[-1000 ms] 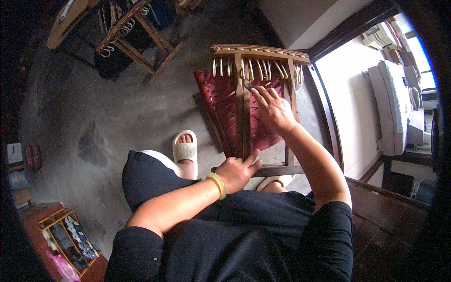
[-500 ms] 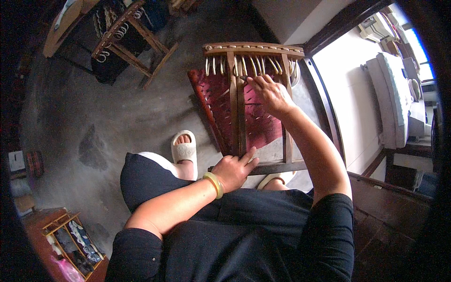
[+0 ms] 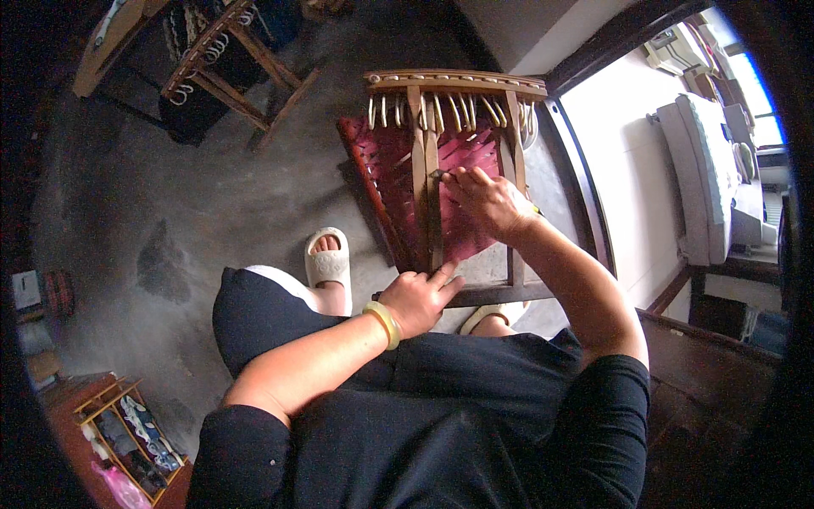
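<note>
A wooden folding-stool frame (image 3: 418,161) stands in front of me, a row of white cord loops (image 3: 458,112) hanging from its far rail. My left hand (image 3: 414,301) is wrapped on the near end of the frame, by the near crossbar, with its forefinger stretched along a slat. Midway up the same slat is my right hand (image 3: 485,197), its fingers pressed together. A small dark tip shows at those fingertips and a bit of yellow by the wrist; what it holds is mostly hidden. Behind the frame lies a dark red slitted panel (image 3: 471,157) with a red edge rail.
Another wooden frame with white loops (image 3: 233,97) stands at the upper left beside a board (image 3: 110,42). A divided wooden tray (image 3: 131,445) holds small items and a pink bag at the lower left. A door frame (image 3: 585,182) rises close on the right. My slippered feet flank the stool frame.
My right hand has slid down the slat toward me, away from the row of loops. My left hand stays at the near end of the frame.
</note>
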### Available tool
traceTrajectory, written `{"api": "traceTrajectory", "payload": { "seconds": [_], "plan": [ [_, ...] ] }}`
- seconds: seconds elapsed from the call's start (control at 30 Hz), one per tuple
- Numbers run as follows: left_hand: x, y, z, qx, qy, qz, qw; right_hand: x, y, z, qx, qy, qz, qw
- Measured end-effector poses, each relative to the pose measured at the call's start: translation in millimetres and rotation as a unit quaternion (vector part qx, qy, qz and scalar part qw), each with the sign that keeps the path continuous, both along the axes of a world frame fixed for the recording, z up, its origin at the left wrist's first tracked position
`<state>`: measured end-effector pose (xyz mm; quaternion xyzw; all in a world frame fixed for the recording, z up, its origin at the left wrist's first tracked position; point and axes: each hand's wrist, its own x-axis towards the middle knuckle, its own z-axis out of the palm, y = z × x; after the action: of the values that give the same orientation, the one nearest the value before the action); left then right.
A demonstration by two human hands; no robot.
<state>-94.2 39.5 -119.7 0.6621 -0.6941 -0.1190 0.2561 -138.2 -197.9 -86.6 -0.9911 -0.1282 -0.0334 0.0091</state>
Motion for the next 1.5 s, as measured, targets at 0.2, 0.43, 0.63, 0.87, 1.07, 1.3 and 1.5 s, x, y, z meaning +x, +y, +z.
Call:
{"api": "traceTrajectory", "payload": {
  "seconds": [0.2,0.43,0.63,0.87,1.07,1.3,1.5],
  "plan": [
    [3,-1,7,-0.014,0.014,-0.008,1.000,-22,29,7,-0.003,0.043,-0.040,0.998],
    [4,3,1,0.038,0.006,-0.029,0.999,-35,56,14,0.025,0.060,-0.034,0.997],
    [3,2,8,0.051,0.008,-0.031,0.998,-42,69,18,0.054,0.061,-0.124,0.989],
    [-3,3,10,0.019,-0.012,-0.018,1.000,-54,89,13,0.085,0.027,-0.317,0.944],
    [-6,7,14,-0.018,-0.038,0.015,0.999,-60,85,20,0.106,0.051,-0.366,0.923],
    [-5,16,30,0.000,-0.020,0.072,0.997,-64,82,2,0.099,-0.002,-0.342,0.934],
    [1,19,28,0.162,-0.025,0.106,0.981,-55,68,1,0.066,-0.008,-0.326,0.943]
  ]
}}
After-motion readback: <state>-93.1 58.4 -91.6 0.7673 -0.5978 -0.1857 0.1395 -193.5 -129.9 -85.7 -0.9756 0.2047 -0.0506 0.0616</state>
